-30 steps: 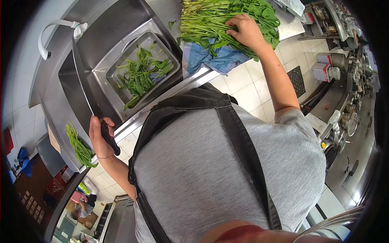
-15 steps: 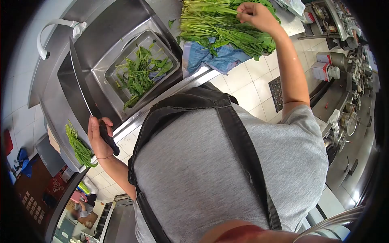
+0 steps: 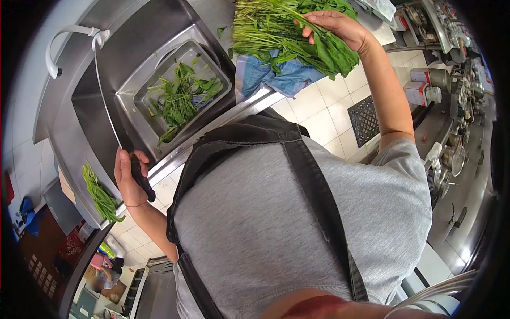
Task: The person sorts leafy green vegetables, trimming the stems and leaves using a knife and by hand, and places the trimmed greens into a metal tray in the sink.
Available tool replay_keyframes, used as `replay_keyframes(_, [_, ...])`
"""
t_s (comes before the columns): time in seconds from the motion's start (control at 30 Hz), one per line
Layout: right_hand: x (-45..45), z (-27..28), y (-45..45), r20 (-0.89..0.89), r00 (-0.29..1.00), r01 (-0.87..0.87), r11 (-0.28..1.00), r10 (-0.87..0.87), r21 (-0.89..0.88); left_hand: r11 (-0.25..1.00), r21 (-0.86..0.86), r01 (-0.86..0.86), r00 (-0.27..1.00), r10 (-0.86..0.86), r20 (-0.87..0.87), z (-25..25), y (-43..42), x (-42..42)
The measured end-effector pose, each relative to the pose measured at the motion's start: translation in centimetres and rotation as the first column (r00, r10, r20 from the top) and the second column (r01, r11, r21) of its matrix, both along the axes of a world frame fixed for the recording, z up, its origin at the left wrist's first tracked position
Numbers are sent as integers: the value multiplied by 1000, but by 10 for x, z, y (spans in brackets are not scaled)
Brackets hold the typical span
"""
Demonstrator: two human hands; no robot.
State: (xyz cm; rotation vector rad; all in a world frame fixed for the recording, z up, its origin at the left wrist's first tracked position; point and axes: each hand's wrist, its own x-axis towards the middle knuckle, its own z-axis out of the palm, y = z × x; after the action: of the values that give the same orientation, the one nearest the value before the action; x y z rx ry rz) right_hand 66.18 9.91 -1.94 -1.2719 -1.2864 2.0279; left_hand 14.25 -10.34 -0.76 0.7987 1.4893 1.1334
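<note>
In the head view my left hand (image 3: 130, 178) is closed round the dark handle of a long knife (image 3: 106, 101), whose blade points up over the sink (image 3: 138, 26). My right hand (image 3: 340, 29) is at a large heap of leafy greens (image 3: 260, 37), with some stems and leaves between its thumb and fingers. Under the heap lies blue and white wrapping (image 3: 281, 74). Cut greens (image 3: 183, 101) sit in a metal tray (image 3: 143, 109) in the sink. A small bunch (image 3: 98, 191) rests on the counter to the left of my left hand.
A white tap (image 3: 53, 48) stands at the back left of the sink. The counter's metal front edge (image 3: 212, 125) runs in front of me. Shelves and pans (image 3: 451, 159) line the right side. Another person (image 3: 106, 276) is far off at the lower left.
My right hand shifted right over the heap, then lifted some greens, which now hang from it. The left hand and knife stay nearly in place.
</note>
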Motion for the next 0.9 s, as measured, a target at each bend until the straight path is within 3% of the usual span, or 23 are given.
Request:
replay_keyframes(0.13, [-15, -6, 3, -19, 999, -43, 995, 45, 86, 996, 18, 83, 997, -83, -4, 4, 16, 16])
replay_keyframes(0.23, [-47, 0, -5, -189, 981, 60, 997, -50, 44, 982, 42, 182, 983, -183, 23, 9, 38, 42])
replay_keyframes(0.43, [-135, -1, -17, -380, 925, 68, 988, -12, 136, 871, 187, 455, 867, -481, 131, 15, 88, 104])
replay_keyframes(0.67, [-201, -19, -46, -385, 920, 139, 979, -72, 149, 877, 217, 428, 842, -474, 256, -1, 108, 122])
replay_keyframes(0.9, [-223, -33, -49, -397, 909, 201, 969, -130, 143, 922, 137, 363, 873, -388, 295, -9, 104, 111])
